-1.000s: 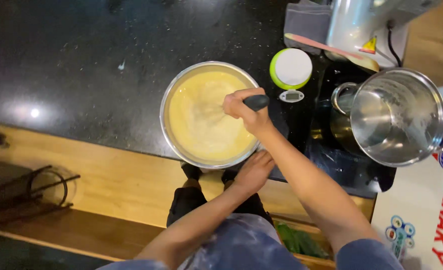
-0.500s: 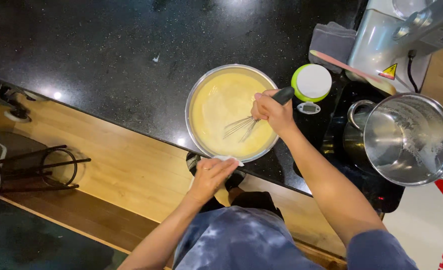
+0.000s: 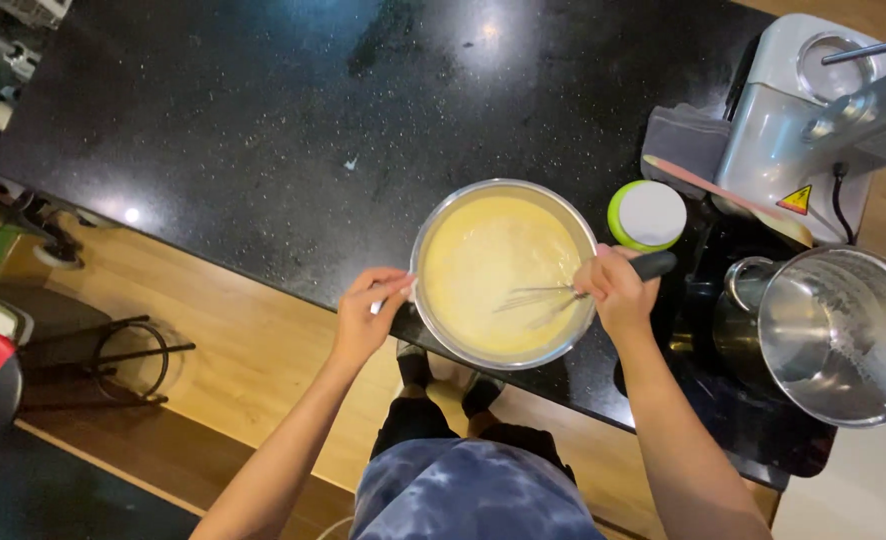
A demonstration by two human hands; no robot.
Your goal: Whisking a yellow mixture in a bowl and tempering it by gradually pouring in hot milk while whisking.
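Whisking pale yellow batter in a steel bowl at the edge of a black counter.

The metal bowl (image 3: 504, 273) sits just right of the frame's centre, on the near edge of the speckled black countertop (image 3: 263, 130), filled with smooth yellow batter (image 3: 488, 265). The right hand (image 3: 615, 290) is closed in a fist around the dark handle of a wire whisk (image 3: 548, 297), whose wires dip into the batter at the bowl's right side. The left hand (image 3: 368, 315) rests at the bowl's left rim, fingers curled against it and pinching something small and white that is too small to identify. Right of the bowl stand a green-rimmed white lid (image 3: 647, 214), a large steel pot (image 3: 828, 335) and a stand mixer (image 3: 823, 120) in the upper right.
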